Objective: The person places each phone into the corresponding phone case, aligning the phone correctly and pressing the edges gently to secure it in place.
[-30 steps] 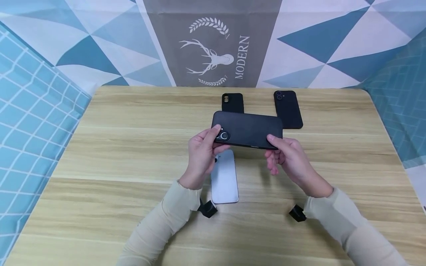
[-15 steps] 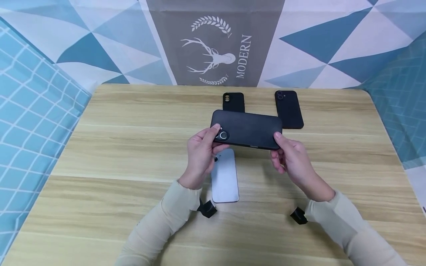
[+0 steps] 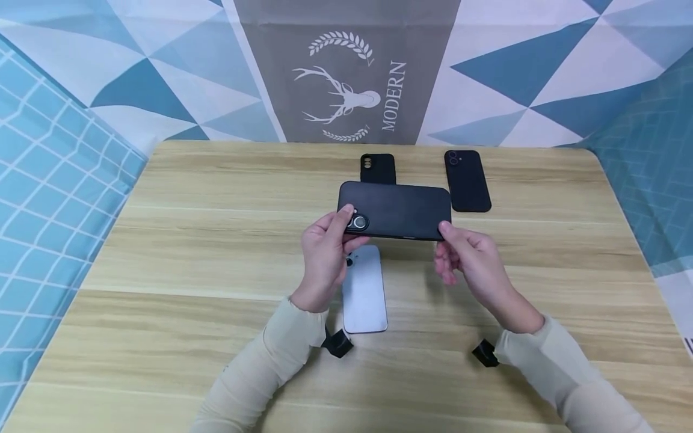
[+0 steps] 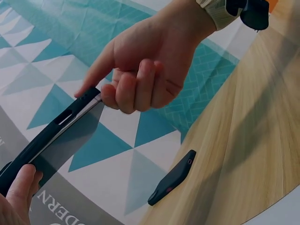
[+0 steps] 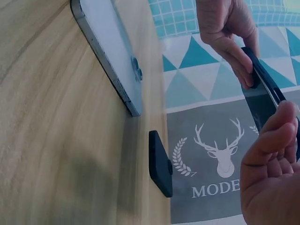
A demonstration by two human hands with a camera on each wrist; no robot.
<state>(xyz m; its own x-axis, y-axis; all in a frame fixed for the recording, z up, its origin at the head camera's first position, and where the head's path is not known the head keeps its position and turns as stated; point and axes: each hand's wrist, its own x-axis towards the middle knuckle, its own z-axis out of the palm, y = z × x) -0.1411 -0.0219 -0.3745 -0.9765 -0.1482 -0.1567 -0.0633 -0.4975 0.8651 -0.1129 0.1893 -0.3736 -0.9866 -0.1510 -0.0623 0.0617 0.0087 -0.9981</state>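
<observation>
A smartphone in a black case (image 3: 403, 210) is held sideways above the table, its back toward the head camera and its camera lenses at the left end. My left hand (image 3: 323, 255) pinches that lens end, thumb on the back and fingers beneath. At the opposite end, my right hand (image 3: 473, 258) has its thumb on the near corner. The left wrist view shows the right hand (image 4: 145, 65) with curled fingers, the index at the screen side of the phone's edge. Under the left hand's side lies a white smartphone (image 3: 365, 294), back up, its lens end partly covered.
Toward the back of the wooden table (image 3: 189, 252) lies a black phone case (image 3: 381, 167), partly hidden behind the held phone. To its right is a dark phone-shaped piece (image 3: 468, 183) with two lens rings. Black wrist cameras (image 3: 337, 343) stick out from both sleeves.
The right thumb has slid outward to the phone's corner, and its fingers tucked in, then loosened a little. The phone has shifted slightly left; the left hand keeps its grip.
</observation>
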